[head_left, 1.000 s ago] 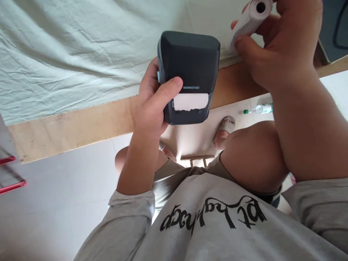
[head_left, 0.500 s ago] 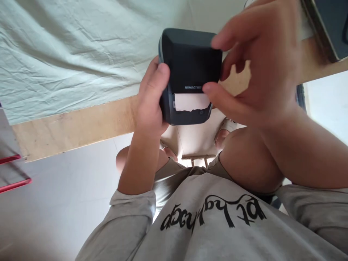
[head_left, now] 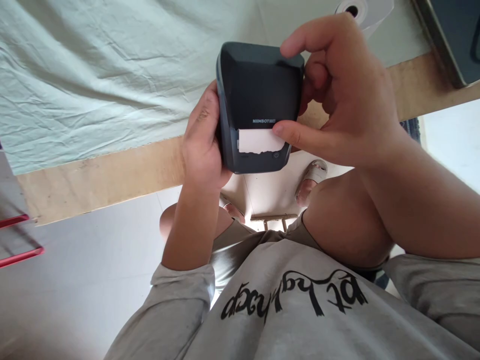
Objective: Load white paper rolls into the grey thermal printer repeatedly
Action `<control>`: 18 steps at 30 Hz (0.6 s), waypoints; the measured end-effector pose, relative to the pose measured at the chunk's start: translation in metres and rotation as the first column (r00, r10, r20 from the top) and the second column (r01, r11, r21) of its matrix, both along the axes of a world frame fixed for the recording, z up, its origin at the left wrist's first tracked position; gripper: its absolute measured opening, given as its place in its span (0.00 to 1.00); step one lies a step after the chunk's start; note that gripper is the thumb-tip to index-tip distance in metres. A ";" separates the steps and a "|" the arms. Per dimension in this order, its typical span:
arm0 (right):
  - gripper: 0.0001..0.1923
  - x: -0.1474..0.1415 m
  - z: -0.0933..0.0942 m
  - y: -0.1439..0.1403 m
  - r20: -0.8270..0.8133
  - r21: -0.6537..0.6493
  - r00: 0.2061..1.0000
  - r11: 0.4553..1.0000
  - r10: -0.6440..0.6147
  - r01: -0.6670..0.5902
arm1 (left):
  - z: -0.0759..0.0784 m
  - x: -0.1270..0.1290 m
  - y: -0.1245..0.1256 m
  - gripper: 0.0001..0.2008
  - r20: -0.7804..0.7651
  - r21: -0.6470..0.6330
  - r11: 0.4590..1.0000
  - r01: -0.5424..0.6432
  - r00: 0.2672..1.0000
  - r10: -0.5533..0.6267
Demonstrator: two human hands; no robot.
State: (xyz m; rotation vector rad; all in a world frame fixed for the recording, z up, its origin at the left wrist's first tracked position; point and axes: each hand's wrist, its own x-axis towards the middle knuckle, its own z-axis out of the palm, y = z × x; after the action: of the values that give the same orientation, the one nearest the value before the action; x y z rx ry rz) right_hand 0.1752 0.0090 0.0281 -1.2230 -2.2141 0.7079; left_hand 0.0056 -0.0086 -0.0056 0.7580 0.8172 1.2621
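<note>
We see the left hand (head_left: 202, 145) clamped on the left side of the dark label printer (head_left: 259, 95), fingers wrapped round its edge, holding it up in the air above the lap. The right hand (head_left: 337, 100) grips the printer's right side: index finger over the top corner, thumb (head_left: 296, 136) pressed at the slot, touching the right end of the torn white paper strip (head_left: 260, 141) sticking out there. So both hands are closed on the printer, between them. Just below the thumb we note a small round button (head_left: 276, 155), probably power, too small to be sure. Beyond the right hand, up and away, a white paper roll (head_left: 365, 11) lies on the pale green cloth (head_left: 112, 75) covering the wooden worktop (head_left: 97, 175). Right of that hand a dark box (head_left: 450, 35) sits at the worktop edge, cut off by the frame. Under the hands: bare knees, sandalled foot (head_left: 312, 177), grey shirt (head_left: 292, 310).
</note>
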 end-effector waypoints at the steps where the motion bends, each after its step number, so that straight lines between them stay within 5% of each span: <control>1: 0.29 0.000 0.000 0.000 -0.005 -0.005 1.000 1.000 -0.001 0.001 | 0.000 0.000 0.000 0.15 -0.006 0.006 1.000 -0.010 1.000 0.010; 18: 0.33 0.005 0.004 0.001 0.054 -0.078 0.999 0.997 -0.006 0.010 | -0.001 0.000 0.002 0.13 -0.025 0.014 1.000 -0.020 0.999 0.020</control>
State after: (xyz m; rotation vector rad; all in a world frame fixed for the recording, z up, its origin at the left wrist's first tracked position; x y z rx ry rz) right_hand 0.1798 0.0105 0.0326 -1.3022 -2.2425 0.7741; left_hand 0.0057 -0.0066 -0.0065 0.7798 0.8389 1.2793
